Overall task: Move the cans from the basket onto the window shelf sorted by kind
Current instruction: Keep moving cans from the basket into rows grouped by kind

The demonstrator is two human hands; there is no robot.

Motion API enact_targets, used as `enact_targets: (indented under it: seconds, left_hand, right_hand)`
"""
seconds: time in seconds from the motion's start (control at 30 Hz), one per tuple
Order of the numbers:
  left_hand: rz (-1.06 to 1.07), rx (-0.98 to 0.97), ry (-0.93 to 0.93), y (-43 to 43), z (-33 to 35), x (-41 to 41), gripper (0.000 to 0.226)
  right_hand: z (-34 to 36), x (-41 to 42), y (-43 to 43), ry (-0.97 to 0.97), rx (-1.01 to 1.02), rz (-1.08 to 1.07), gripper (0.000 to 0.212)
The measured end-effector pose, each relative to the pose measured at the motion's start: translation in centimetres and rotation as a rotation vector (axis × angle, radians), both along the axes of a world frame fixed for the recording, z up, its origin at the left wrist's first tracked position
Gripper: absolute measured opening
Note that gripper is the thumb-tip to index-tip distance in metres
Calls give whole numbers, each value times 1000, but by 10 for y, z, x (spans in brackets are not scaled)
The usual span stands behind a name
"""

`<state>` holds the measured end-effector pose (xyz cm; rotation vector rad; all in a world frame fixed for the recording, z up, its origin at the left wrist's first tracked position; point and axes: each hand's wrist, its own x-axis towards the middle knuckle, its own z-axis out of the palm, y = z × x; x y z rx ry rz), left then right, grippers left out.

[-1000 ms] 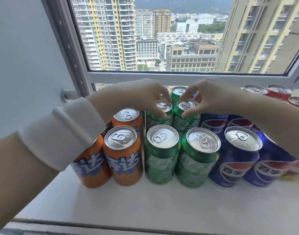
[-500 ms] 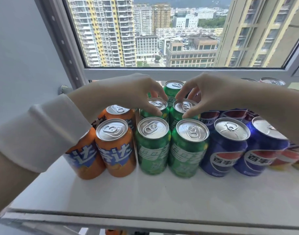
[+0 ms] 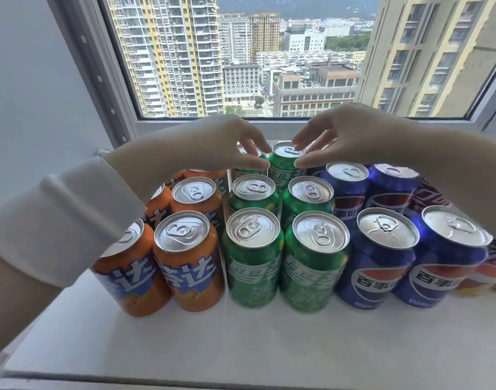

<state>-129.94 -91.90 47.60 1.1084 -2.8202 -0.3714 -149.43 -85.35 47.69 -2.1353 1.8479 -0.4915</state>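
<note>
Okay, window shelf (image 3: 269, 342) is holding upright cans grouped by kind: orange cans (image 3: 184, 266) at left, green cans (image 3: 255, 266) in middle, blue cans (image 3: 379, 271) at right, red cans (image 3: 483, 274) at far right edge. Left hand (image 3: 227, 142) is pinching back-left green can (image 3: 241, 172) by its top; right hand (image 3: 348, 133) is pinching back-right green can (image 3: 283, 167) by its rim, both at green group's rear.

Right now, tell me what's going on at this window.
A person is sorting drink cans on the window shelf. The right hand pinches the top of the rear green can; the left hand grips the neighbouring green can, mostly hidden. In front stand orange cans on the left, green cans in the middle, blue cans on the right, and red cans at the far right edge.
</note>
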Motion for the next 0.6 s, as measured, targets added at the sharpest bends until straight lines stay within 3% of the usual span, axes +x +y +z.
enact_targets:
  seconds: [0.1, 0.23, 0.6]
  left_hand:
    - [60, -126, 17, -25, -1, -12, 44]
    - [84, -54, -176, -43, -6, -25, 62]
    - [58, 29, -66, -42, -9, -22, 49]
  right_hand:
    - [-3, 2, -25, 121, -63, -56, 52]
    - [-13, 9, -52, 197, 18, -69, 64]
    - [-13, 8, -52, 155, -5, -25, 61]
